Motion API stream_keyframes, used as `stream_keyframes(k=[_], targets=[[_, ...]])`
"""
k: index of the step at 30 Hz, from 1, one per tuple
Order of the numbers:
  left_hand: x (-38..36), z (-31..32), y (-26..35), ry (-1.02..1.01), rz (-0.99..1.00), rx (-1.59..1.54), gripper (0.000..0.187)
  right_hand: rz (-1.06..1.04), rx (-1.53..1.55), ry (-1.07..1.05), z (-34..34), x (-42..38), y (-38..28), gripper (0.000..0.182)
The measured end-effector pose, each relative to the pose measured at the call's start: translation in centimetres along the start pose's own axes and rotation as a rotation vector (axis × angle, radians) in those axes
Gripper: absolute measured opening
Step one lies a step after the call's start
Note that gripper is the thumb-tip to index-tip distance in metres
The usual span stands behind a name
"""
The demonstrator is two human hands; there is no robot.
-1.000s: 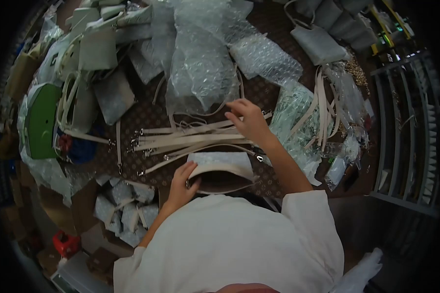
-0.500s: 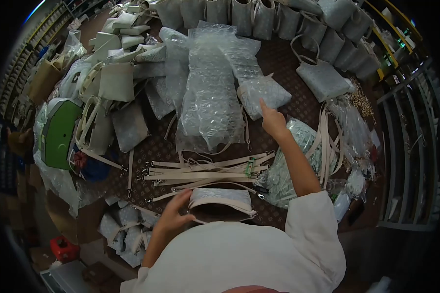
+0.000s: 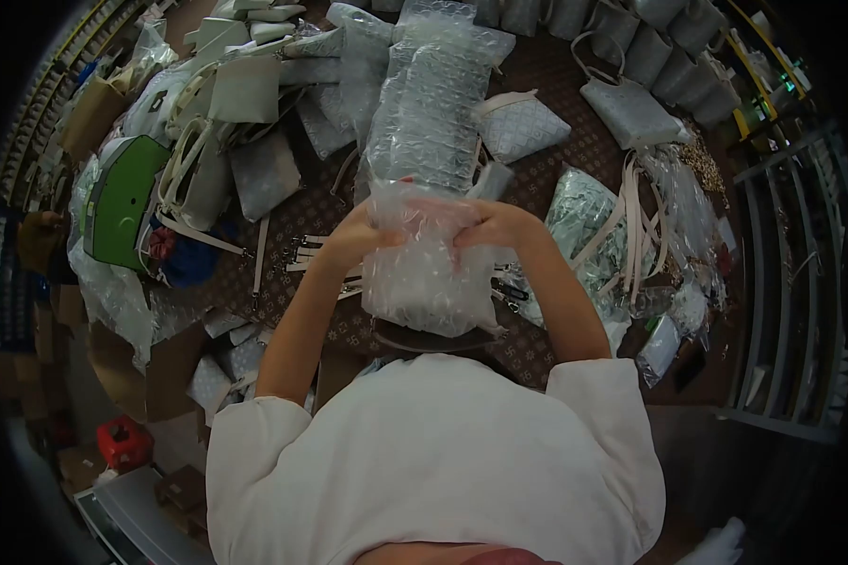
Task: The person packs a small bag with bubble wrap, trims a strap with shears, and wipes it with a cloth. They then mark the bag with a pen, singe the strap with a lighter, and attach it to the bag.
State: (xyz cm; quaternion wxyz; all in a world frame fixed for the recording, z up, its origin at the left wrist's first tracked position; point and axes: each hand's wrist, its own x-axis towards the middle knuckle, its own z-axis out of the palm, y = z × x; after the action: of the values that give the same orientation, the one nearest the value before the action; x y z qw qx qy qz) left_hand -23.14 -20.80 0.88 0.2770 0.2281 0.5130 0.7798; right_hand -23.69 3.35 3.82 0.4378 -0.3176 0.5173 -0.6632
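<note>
Both hands hold a translucent sheet of bubble wrap [image 3: 428,294] in front of my body. My left hand [image 3: 352,237] grips its left side, and my right hand [image 3: 496,226] pinches it from the right, thumbs on top. Some fingers show only faintly through the plastic. Below the sheet, the dark opening and pale edge of a small handbag [image 3: 435,345] peek out at the table's near side; the sheet covers the rest. Just beyond my hands lies a pile of more bubble wrap [image 3: 433,113]. Pale straps with metal clasps [image 3: 303,254] are partly covered by my left forearm.
Silvery patterned handbags [image 3: 523,127] lie on the brown patterned table, with more standing along the back. Cream bags and a green panel [image 3: 122,202] crowd the left. Plastic packets [image 3: 575,240] and hanging straps [image 3: 629,226] lie right. A cardboard box [image 3: 127,377] stands lower left.
My right hand has come back from the patterned bag towards my body. My left hand has left the small handbag's edge. Both now hold bubble wrap over that handbag.
</note>
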Motion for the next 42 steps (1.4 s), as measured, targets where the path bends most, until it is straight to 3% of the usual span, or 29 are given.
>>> stream_keyframes(k=[2,4,5,7,8,10,11,14,15,17,18,19,20,21,23,25,27,28,29,30,31,33,34,36,37,38,39,40,42], targets=[[-0.2,1.2,1.2,0.340,-0.176,0.188,0.059,0.015,0.016,0.056,-0.8,-1.1,-0.8,0.063],[-0.5,1.3,2.2,0.394,-0.176,0.135,0.046,0.155,-0.861,0.532,-2.0,-1.8,-1.2,0.061],[-0.6,0.9,2.6,0.453,-0.167,0.090,0.033,0.156,-0.863,0.524,-1.1,-1.7,-2.0,0.061],[-0.6,-0.5,2.2,0.500,-0.172,-0.003,0.031,-0.068,-1.756,1.139,2.4,-1.3,-3.4,0.059],[-0.6,-1.1,2.0,0.538,-0.179,-0.095,0.029,-0.072,-1.751,1.126,4.0,-0.6,-3.0,0.059],[-0.6,-0.7,2.1,0.594,-0.187,-0.117,0.027,-0.385,-1.538,0.832,7.7,0.8,-1.6,0.065],[-0.6,-0.6,1.9,0.633,-0.194,-0.135,0.025,-0.338,-1.766,0.730,8.9,1.0,-1.4,0.055],[-1.1,-2.1,0.9,0.483,-0.163,-0.454,0.038,-0.278,-1.529,0.890,5.1,1.3,2.3,0.049],[-1.0,0.9,3.0,0.627,-0.017,-0.476,0.056,-0.293,-1.548,0.894,4.2,0.6,1.2,0.044],[-3.1,0.5,2.9,0.746,0.391,0.276,0.075,-0.198,-1.509,0.816,3.8,-0.9,-1.1,0.042],[-3.4,1.9,3.7,0.746,0.368,0.270,0.075,-0.122,-1.479,0.747,4.1,-1.4,-2.2,0.039],[-3.4,4.2,5.4,0.617,0.472,0.839,0.077,-0.103,-1.463,0.751,4.8,-1.4,-3.4,0.039],[-3.5,5.7,6.5,0.434,0.562,1.396,0.080,-0.056,-1.411,0.542,5.7,-1.3,-4.7,0.041],[-3.8,6.3,6.9,0.437,0.545,1.386,0.080,-0.016,-1.352,0.331,6.3,-1.2,-5.6,0.043],[-4.4,6.9,7.3,0.333,0.265,1.229,0.076,-0.087,-1.286,0.342,6.7,-1.8,-6.9,0.048],[-5.0,4.6,7.3,0.401,0.296,1.319,0.063,-0.168,-1.233,0.366,5.6,-3.7,-7.2,0.053],[-5.5,3.8,7.2,0.465,0.334,1.406,0.050,-0.083,-0.594,0.414,3.5,-7.1,-6.9,0.072],[-5.8,4.0,7.1,0.548,0.231,1.160,0.038,-0.080,-0.601,0.410,3.4,-7.6,-6.1,0.072],[-6.2,4.2,7.0,0.624,0.128,0.910,0.027,-0.249,-0.527,0.426,3.4,-8.0,-4.6,0.075],[-6.2,4.4,6.9,0.637,0.127,0.905,0.027,-0.417,-0.445,0.438,3.7,-8.2,-3.4,0.080],[-6.1,5.0,6.6,0.616,0.116,0.900,0.026,-0.410,-0.437,0.428,4.7,-8.0,-2.5,0.080],[-5.9,6.3,5.9,0.589,0.095,0.895,0.024,-0.346,-0.370,0.891,7.7,-7.0,-1.0,0.070],[-5.8,7.0,5.5,0.586,0.063,0.849,0.025,-0.342,-0.365,0.894,9.1,-6.7,-0.7,0.070],[-6.3,8.1,4.3,0.577,0.031,0.803,0.027,0.088,-0.204,1.207,11.2,-6.5,-0.4,0.052],[-7.0,8.4,2.6,0.483,0.206,0.944,0.027,0.088,-0.203,1.209,11.9,-7.3,1.2,0.052],[-7.9,8.7,0.9,0.384,0.381,1.078,0.028,0.016,-0.440,1.110,12.4,-8.4,4.1,0.043],[-9.2,8.6,-0.2,0.209,0.248,0.885,0.029,-0.058,-0.672,0.999,12.7,-8.9,5.8,0.034],[-10.3,8.1,-1.1,0.039,0.116,0.687,0.030,-0.060,-0.669,1.001,12.9,-8.6,5.9,0.034],[-11.2,6.5,-2.6,-0.055,0.075,0.799,0.034,-0.344,-0.829,0.625,13.5,-7.8,6.3,0.031]])
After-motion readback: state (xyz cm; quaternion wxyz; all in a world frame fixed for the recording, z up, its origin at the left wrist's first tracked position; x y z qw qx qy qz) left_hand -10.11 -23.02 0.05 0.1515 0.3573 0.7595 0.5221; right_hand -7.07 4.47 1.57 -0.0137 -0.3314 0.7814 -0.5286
